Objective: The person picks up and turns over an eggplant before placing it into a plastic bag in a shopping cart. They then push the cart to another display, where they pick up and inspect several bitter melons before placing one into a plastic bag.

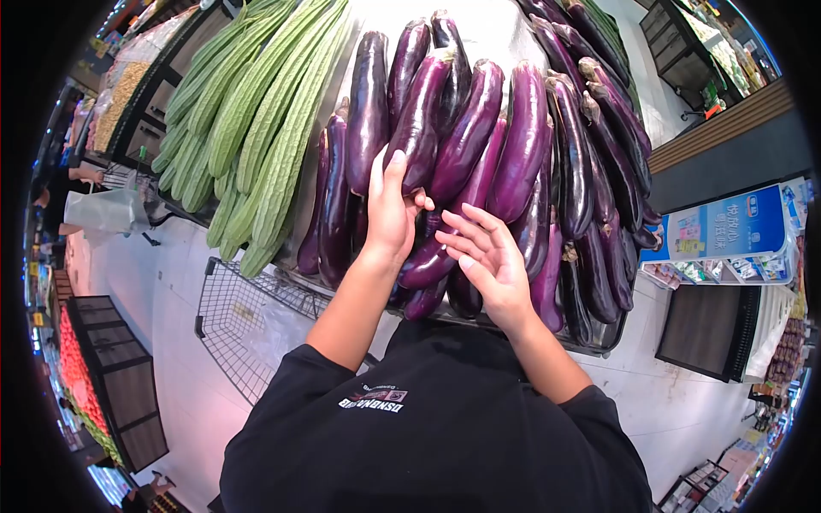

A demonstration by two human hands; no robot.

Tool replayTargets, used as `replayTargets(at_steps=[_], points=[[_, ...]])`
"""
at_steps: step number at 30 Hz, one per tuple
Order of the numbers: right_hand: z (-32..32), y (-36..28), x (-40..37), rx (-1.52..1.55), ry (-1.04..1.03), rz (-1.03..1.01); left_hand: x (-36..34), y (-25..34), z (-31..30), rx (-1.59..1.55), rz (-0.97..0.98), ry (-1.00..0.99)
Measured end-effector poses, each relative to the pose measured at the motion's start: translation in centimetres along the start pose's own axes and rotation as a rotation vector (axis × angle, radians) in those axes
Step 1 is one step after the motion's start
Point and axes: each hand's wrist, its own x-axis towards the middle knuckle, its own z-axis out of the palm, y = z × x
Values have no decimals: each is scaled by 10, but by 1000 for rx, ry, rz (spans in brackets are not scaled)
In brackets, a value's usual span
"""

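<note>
- A sloping pile of long glossy purple eggplants (522, 137) fills the white display shelf straight ahead of the person.
- A heap of long ridged green gourds (256, 111) lies just beside it, on the left.
- A black wire shopping cart (244, 321) stands below the gourds, near the person's left elbow.
- The left hand (389, 214) is curled round the lower end of a slim dark purple eggplant (419, 120) in the middle of the pile, thumb hooked behind it.
- The right hand (492, 261) is relaxed, fingers spread, fingertips touching a lower eggplant beside the left wrist.
</note>
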Motion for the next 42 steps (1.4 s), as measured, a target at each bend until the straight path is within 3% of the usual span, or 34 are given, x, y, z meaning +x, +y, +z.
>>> replayTargets(at_steps=[7,9,11,24,27,29,33,35,42], points=[[-3,0,-6,44,-23,11,-6,-3,-12,-114,-133,16],[-7,3,-10,-3,-41,13,-12,-2,-17,-71,-142,13],[-5,2,-14,1,-11,17,-14,-8,-29,166,-126,32],[-5,11,-29,-1,-5,53,-47,-16,-52,201,-125,-104],[-9,17,-35,-10,8,65,-58,-12,-63,304,-57,-66],[-11,20,-38,-18,9,63,-64,-7,-71,476,117,-19],[-16,27,-45,-21,42,81,-63,4,-79,1165,625,224],[-16,29,-47,-19,56,90,-44,5,-84,1408,873,221],[-15,31,-50,-20,64,87,12,15,-85,1418,836,32]])
